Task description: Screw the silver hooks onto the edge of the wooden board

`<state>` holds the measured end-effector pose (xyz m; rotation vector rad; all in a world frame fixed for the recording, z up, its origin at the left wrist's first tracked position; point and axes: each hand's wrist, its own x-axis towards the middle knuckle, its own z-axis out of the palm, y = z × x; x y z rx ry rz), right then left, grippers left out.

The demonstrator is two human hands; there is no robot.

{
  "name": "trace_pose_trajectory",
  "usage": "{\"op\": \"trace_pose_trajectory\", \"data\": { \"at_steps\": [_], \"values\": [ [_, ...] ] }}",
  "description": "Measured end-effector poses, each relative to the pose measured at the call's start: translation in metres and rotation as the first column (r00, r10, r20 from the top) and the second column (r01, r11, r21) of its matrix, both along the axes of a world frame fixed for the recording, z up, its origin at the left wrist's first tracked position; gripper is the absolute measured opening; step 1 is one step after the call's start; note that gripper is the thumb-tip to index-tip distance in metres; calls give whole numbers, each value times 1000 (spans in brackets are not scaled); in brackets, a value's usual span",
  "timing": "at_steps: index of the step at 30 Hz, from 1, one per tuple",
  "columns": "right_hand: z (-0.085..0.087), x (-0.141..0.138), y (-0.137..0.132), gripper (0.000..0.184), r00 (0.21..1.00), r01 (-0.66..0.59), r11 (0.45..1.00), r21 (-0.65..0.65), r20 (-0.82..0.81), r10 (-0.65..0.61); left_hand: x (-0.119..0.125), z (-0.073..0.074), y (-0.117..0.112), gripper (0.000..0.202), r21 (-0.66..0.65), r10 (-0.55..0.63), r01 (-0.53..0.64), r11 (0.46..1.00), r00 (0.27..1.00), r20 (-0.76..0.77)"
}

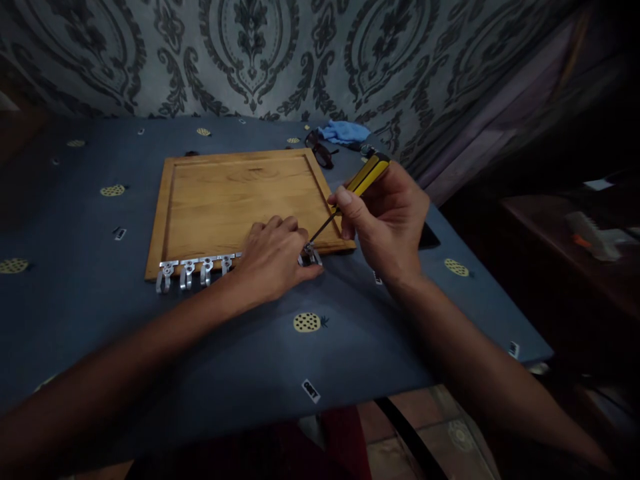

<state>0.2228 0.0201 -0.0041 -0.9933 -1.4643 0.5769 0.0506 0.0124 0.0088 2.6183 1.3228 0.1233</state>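
Note:
A wooden board [225,193] with a raised frame lies flat on the table. Along its near edge runs a metal hook rail [203,260] with several silver hooks hanging over the side. My left hand [275,257] rests over the rail's right part, fingers curled on the board and thumb by the rightmost hooks, hiding that stretch of metal. In my right hand [390,220] is a yellow and black screwdriver [367,175], pinched by the handle and tilted. Its thin shaft points down-left, and the tip meets the rail's right end beside my left fingers.
Behind the board's far right corner lie dark sunglasses [320,150] and a blue cloth [345,131]. A dark flat object [429,237] sits right of my right hand. The blue patterned tablecloth [240,360] reaches the table's near edge; a patterned curtain [280,60] hangs behind.

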Motion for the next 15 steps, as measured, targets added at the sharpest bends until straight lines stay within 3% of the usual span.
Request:
{"op": "trace_pose_trajectory", "data": {
  "at_steps": [8, 15],
  "values": [
    [2, -4, -3, 35, 999, -15, 1000, 7, 40, 15, -1, -2, 0, 39, 13, -1, 1, 1000, 1000, 6],
    [7, -8, -6, 38, 997, -72, 996, -55, -34, 70, 0, -2, 0, 41, 7, 0, 0, 1000, 1000, 7]
  ]
}}
